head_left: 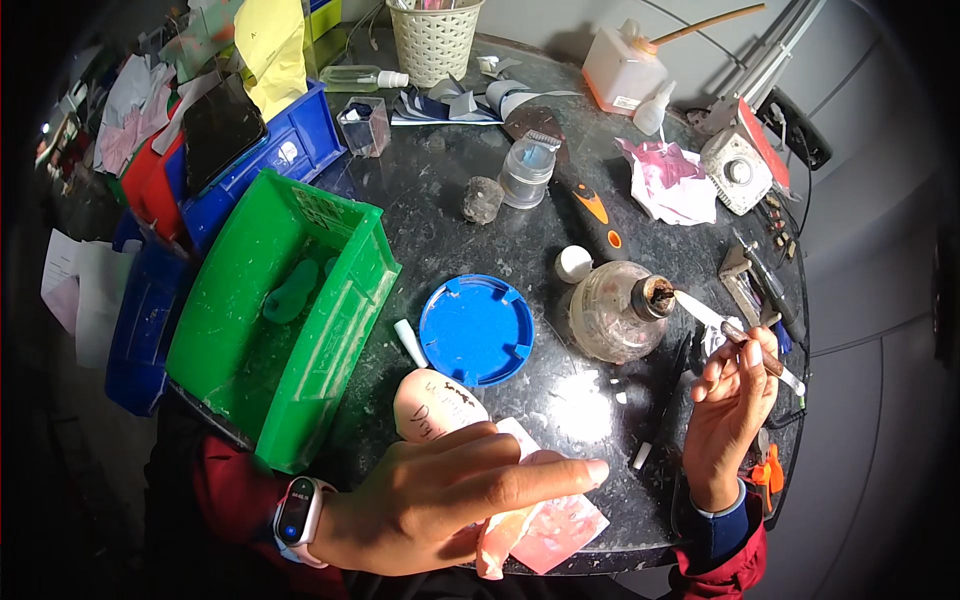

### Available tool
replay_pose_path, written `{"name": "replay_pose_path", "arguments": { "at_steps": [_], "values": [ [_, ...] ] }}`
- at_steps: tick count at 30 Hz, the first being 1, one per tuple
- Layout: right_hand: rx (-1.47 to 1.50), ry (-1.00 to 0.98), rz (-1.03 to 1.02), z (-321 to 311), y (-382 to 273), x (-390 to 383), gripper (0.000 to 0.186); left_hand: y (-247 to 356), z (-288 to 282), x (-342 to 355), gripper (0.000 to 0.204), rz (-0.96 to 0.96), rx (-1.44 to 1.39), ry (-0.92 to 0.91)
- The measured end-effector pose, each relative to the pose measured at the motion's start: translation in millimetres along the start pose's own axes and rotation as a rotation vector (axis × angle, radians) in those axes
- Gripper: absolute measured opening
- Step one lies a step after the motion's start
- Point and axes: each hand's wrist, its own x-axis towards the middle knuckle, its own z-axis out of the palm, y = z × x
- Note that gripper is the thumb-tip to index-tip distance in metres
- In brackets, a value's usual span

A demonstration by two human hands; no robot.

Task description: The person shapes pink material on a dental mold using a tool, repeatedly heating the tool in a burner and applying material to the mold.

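My right hand [730,420] grips a knife-like tool [765,360] by its brown handle, its pale blade at the dark wick of a glass spirit lamp [610,320]. My left hand [440,500] is curled, index finger extended, over a crumpled pink wax-like piece [495,550], holding it; the grip is partly hidden. Pink sheets [565,535] lie beneath it. A pale pink block [425,405] with dark handwriting sits just beyond that hand, beside a blue lid [476,328] and a small white cylinder [410,343].
A green bin [215,330] and blue bins [145,340] crowd the left. Behind are a jar [525,180], woven basket [433,40], plastic container [620,75] and crumpled paper [670,185]. A white device [733,165], pen-shaped tool [775,285] and orange-handled tool [765,475] line the right edge.
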Motion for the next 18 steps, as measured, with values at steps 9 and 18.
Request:
{"name": "replay_pose_path", "arguments": {
  "at_steps": [9,18],
  "values": [
    [0.007,-0.027,-0.013,0.4,0.6,-0.6,0.016,2.2,0.7,-2.7,0.042,-0.033,-0.03,-0.01],
    [0.009,-0.026,-0.011,0.1,0.3,-0.7,0.016,0.9,4.8,-2.4,0.053,0.007,-0.077,0.061]
  ]
}}
